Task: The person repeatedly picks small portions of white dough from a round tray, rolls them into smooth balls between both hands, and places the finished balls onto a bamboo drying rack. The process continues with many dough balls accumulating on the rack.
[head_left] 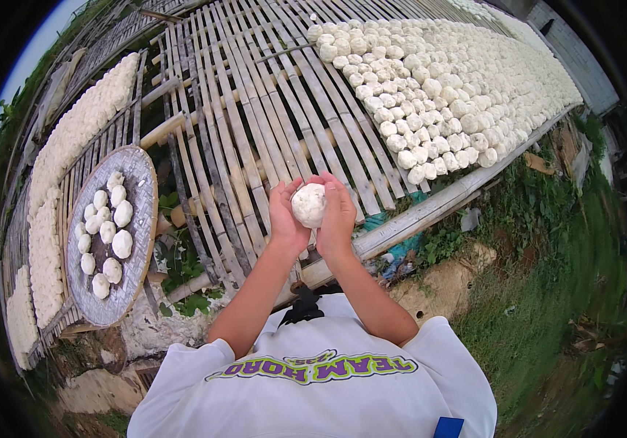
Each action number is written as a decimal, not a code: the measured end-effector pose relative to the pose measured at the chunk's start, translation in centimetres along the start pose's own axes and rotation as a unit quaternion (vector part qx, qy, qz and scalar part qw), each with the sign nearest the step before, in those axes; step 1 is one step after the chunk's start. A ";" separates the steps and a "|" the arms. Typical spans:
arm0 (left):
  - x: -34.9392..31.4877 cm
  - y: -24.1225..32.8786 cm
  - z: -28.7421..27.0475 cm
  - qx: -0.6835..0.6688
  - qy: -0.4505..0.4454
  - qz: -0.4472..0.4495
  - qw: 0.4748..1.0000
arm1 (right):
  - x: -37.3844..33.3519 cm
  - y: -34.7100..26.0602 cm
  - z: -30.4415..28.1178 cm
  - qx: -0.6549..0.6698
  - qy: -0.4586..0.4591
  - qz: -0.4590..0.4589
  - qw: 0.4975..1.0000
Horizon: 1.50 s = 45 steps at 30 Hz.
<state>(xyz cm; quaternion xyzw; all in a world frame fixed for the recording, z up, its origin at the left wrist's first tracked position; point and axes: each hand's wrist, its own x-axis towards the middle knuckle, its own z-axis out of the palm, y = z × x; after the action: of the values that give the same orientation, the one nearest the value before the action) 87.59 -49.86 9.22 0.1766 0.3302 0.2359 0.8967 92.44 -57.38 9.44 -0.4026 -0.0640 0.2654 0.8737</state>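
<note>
A white, rough-surfaced dough-like ball (308, 206) is cupped between my two hands, over the near edge of a bamboo slat rack (248, 95). My left hand (285, 219) curves round its left side, and my right hand (337, 215) presses on its right side. To the left, a round woven tray (127, 292) holds several similar white balls (107, 232), spaced apart. At the right of the rack, many white balls (430, 95) lie packed in close rows. What the balls are made of I cannot tell.
A thick bamboo pole (437, 197) runs along the rack's near right edge. White lumps (83, 135) cover a second rack on the left. Gaps show between slats. Grass (525, 292), rocky soil (445, 285) and blue-green plastic scraps (401, 252) lie below.
</note>
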 end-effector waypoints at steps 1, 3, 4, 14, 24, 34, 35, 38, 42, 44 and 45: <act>0.4 -0.4 0.4 -0.044 -0.045 -0.036 0.997 | 0.6 -0.3 -0.5 -0.091 0.001 -0.106 0.990; 1.3 -0.9 0.9 -0.136 -0.135 -0.140 0.971 | 1.4 -0.9 -1.8 -0.251 -0.068 -0.333 0.906; 2.0 -1.1 1.2 -0.084 -0.160 -0.136 0.974 | 2.4 -1.4 -2.8 -0.288 -0.058 -0.314 0.903; 6.9 -5.3 4.2 -0.039 -0.127 -0.128 0.983 | 6.9 -2.2 -6.9 -0.152 0.023 -0.174 0.973; 12.6 -7.8 5.8 0.028 -0.027 -0.144 0.989 | 11.2 -2.7 -10.1 -0.018 0.079 0.001 0.997; 17.4 -9.9 6.7 0.133 0.021 -0.092 0.987 | 16.0 -1.1 -13.1 0.118 0.137 0.094 0.979; 17.6 -10.5 6.3 0.131 0.062 -0.081 0.986 | 16.1 -0.9 -13.3 0.167 0.130 0.081 0.974; 18.0 -11.8 4.1 0.059 0.002 -0.164 0.985 | 15.3 -0.2 -14.8 -0.353 0.107 -0.121 0.921; 21.5 -14.0 2.2 0.158 -0.005 -0.130 0.979 | 15.1 1.1 -17.9 -0.209 0.148 0.059 0.965; 23.6 -15.8 1.8 0.330 0.000 -0.077 0.941 | 16.1 1.7 -19.6 0.027 0.160 0.179 0.970; 24.4 -16.8 1.7 0.351 0.002 -0.033 0.936 | 16.7 2.0 -20.5 0.011 0.184 0.190 0.964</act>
<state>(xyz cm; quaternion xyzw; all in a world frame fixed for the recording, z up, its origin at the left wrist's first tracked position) 110.25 -50.87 -9.89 0.4688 0.3997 0.0755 0.7841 112.47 -61.42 -7.44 -0.4396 0.1786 0.3489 0.8081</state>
